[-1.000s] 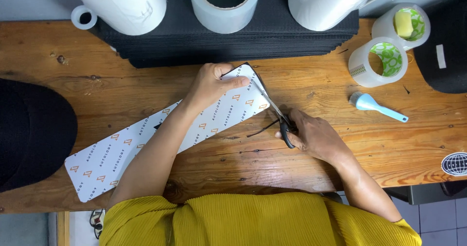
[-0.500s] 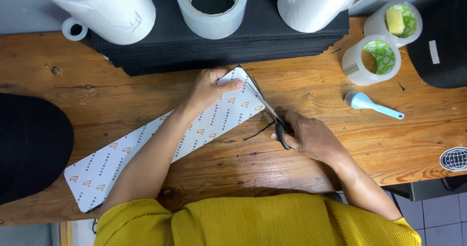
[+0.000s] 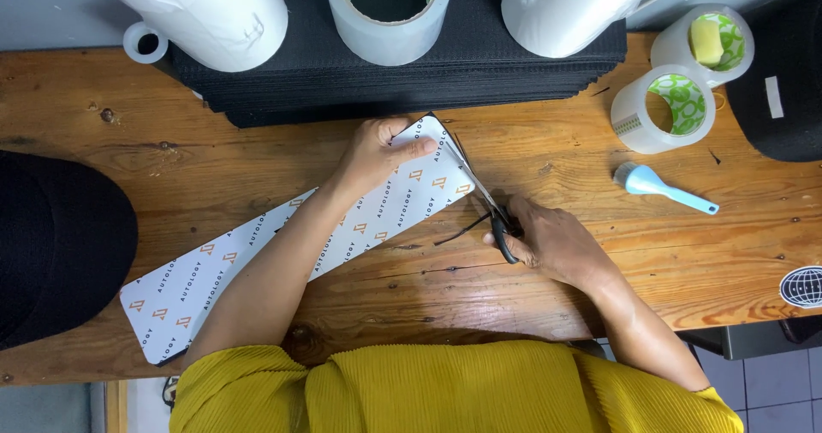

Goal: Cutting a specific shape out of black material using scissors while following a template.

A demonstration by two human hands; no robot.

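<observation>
Long white patterned strip (image 3: pixel 257 266) lies diagonally on the wooden table (image 3: pixel 257 155), far end just short of the black sheet stack (image 3: pixel 411 74); left hand (image 3: pixel 377 152) presses that end flat, fingers together, thumb out along the edge. Right hand (image 3: pixel 548 240) has fingers curled through the scissors (image 3: pixel 484 198) handles, blades partly open along the strip's end edge; trim looks mid-way, judging by a thin dark sliver hanging nr the handles, w/ the top corner not yet reached.

One head cam only: you're looking straight down on the wooden table (image 3: pixel 257 155), close, near edge at bottom.
</observation>
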